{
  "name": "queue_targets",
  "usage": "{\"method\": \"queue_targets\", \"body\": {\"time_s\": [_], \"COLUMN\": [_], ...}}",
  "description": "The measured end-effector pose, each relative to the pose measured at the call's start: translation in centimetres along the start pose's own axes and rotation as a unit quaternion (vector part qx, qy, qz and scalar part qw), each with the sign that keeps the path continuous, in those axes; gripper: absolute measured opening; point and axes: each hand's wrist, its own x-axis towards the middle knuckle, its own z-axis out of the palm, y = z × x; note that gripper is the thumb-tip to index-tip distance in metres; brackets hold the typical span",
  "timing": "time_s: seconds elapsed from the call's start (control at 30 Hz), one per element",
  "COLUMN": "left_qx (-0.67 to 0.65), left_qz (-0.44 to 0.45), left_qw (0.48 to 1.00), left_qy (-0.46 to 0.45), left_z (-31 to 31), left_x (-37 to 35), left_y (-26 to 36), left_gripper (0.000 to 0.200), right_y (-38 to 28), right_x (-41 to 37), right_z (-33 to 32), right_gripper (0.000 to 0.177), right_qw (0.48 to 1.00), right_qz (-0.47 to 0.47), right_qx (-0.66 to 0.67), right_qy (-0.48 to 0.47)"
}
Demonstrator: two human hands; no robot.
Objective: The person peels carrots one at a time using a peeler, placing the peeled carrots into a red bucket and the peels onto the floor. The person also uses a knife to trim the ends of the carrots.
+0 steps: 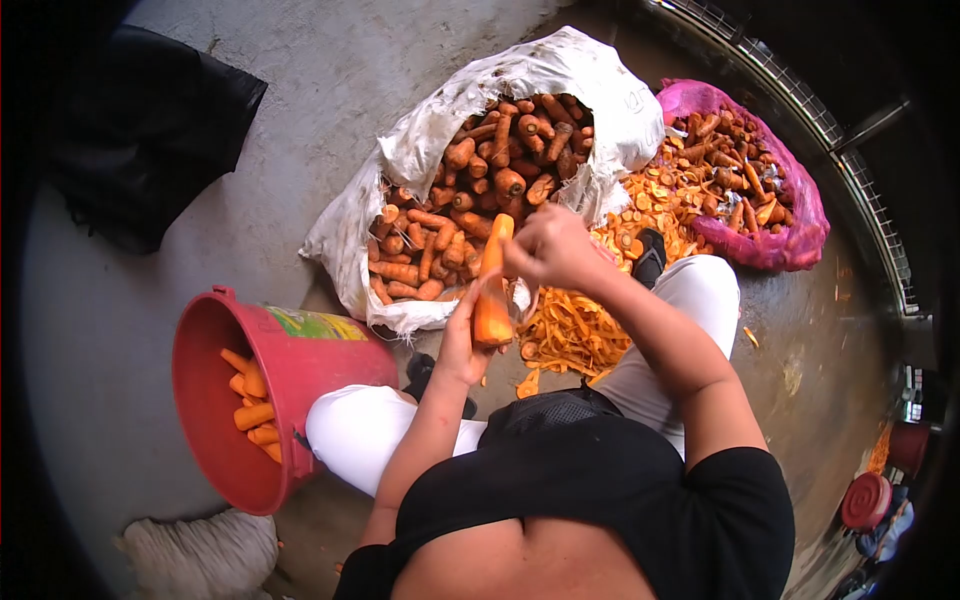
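A large peeled carrot [491,318], bright orange, is held lengthwise in front of my body. My left hand [463,342] is closed around its lower part. Over the carrot's upper right side, my right hand [553,246] is curled and slightly blurred; whatever its fingers grip cannot be made out. Just beyond both hands, a white sack [350,235] lies with its mouth wide, full of unpeeled carrots [510,183]. Below the right forearm, orange peelings [575,330] are heaped on the floor between my legs.
To the left, a red bucket [335,350] leans on its side with several peeled carrots [256,412] inside. A pink mesh sack [805,225] of carrot scraps lies at the upper right. Black sheeting [150,130] and a pale sack [205,550] are on the floor at left.
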Motion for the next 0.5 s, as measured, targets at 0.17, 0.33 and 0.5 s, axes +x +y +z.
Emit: {"method": "queue_targets", "body": {"time_s": [0.17, 0.33, 0.5], "left_qx": [-0.067, -0.04, 0.079], "left_qz": [-0.013, 0.023, 0.036], "left_qw": [0.997, 0.998, 0.996], "left_qy": [-0.026, 0.051, -0.017], "left_z": [-1.1, 0.5, 0.6], "left_x": [0.4, -0.4, -1.6], "left_y": [-0.3, -0.5, -0.9], "left_gripper": [0.039, 0.031, 0.032], "right_y": [-2.7, -1.9, 4.6], "right_x": [-0.8, -0.1, 1.9], "right_z": [1.1, 0.1, -2.5], "right_gripper": [0.034, 0.034, 0.038], "right_qw": [0.996, 0.996, 0.968], "right_qz": [-0.071, -0.061, 0.136], "right_qx": [0.015, -0.05, -0.209], "right_qy": [-0.046, -0.035, -0.035]}}
